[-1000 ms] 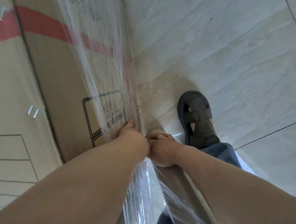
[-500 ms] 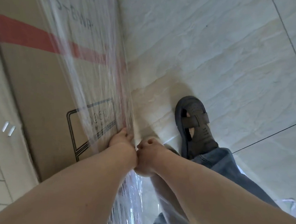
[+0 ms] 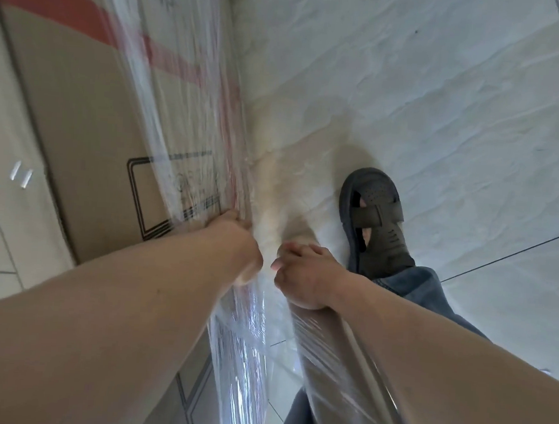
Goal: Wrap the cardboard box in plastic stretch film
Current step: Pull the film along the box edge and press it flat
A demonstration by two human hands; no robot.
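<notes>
— What does the cardboard box (image 3: 79, 125) look like?
— Tall and brown, standing on the floor (image 3: 412, 88) at the left of the view. A red band crosses its face, with a black-outlined printed label lower down. Its corner nearest the person lies under wrinkled, streaky stretch film (image 3: 186, 106), which dulls the print beneath.

— Where does the film go from there?
— It runs down along the box's edge, passes between the two forearms, and bunches into a shiny, creased sheet toward the bottom of the view. A length of it is also stretched over a roll (image 3: 337, 358) that lies beneath the right forearm.

— And the hands?
— The left hand (image 3: 236, 242) is at the box's corner, fingers curled onto the film right there, pressing it against the cardboard. The right hand (image 3: 303, 273) sits just beside it, a narrow gap apart, fingers curled around the top end of the roll.

— Anything else?
— A foot in a dark sandal (image 3: 373, 218) stands on the pale tiled floor just right of the hands, below a blue trouser leg (image 3: 412, 284).
</notes>
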